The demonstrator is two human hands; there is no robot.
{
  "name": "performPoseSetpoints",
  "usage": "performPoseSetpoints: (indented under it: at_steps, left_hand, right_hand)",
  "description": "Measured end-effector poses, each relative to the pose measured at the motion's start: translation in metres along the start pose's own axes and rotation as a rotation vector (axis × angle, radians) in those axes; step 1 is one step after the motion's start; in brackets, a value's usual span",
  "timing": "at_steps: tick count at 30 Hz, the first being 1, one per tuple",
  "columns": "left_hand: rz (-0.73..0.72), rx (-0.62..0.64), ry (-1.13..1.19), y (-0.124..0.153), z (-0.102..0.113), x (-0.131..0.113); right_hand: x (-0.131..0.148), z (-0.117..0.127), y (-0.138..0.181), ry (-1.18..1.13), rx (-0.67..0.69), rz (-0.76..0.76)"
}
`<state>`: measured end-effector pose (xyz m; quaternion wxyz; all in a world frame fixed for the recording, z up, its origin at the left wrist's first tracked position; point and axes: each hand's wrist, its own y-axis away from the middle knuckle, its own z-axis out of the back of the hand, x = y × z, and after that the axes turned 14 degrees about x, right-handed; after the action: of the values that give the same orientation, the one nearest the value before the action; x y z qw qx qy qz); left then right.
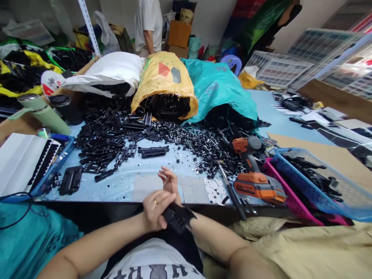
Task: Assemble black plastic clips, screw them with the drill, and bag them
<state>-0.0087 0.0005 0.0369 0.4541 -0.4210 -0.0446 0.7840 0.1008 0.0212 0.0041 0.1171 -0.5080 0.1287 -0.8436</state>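
Observation:
My left hand [155, 209], with a ring on one finger, is closed over the near end of a black wrist strap [178, 219]. The strap sits around my right wrist and carries a dark block-like piece; its fastening is hidden. My right hand [170, 182] is raised at the table's front edge, fingers apart and holding nothing. Beyond it on the blue table [122, 182] lie a few long black plastic parts [154, 151] stacked together. Behind them is a heap of similar black parts [100, 135], beside a spread of screws and small black pieces [200, 151].
An orange cordless drill [255, 186] and a long-handled metal tool [229, 190] lie on the right, beside blue [316, 186] and pink [286, 193] baskets. White [113, 69], yellow [167, 73] and teal [221, 89] sacks open towards me. A person [148, 25] stands behind.

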Motion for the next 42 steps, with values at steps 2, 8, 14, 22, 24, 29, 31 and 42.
performPoseSetpoints:
  at_steps: [2,8,14,22,24,29,31,42]
  left_hand:
    - [0.072,0.144,-0.226,-0.007,0.0,0.036]
    - [0.211,0.42,-0.66,-0.056,0.01,0.117]
    - [0.332,0.451,-0.788,-0.104,0.013,0.157]
    - [0.477,0.254,-0.715,-0.132,0.053,0.184]
    - [0.655,0.181,-0.711,-0.141,0.084,0.204]
    - [1.099,-0.01,-0.773,-0.144,0.162,0.263]
    - [1.161,-0.056,-0.783,-0.14,0.181,0.28]
    - [0.992,-0.009,-0.77,-0.132,0.18,0.287]
  right_hand:
    - [-0.026,0.01,-0.044,0.127,0.087,0.064]
    - [-0.101,0.089,-0.205,0.594,0.132,0.012]
    - [-0.12,0.103,-0.315,0.885,0.173,-0.157]
    - [-0.114,0.091,-0.372,0.731,-0.166,-0.448]
    - [-0.116,0.1,-0.371,0.768,-0.047,-0.395]
    - [-0.121,0.127,-0.324,0.465,-0.184,-0.321]
    - [-0.12,0.132,-0.29,0.08,-0.254,-0.323]
    - [-0.076,0.102,-0.087,-0.525,0.352,-0.343]
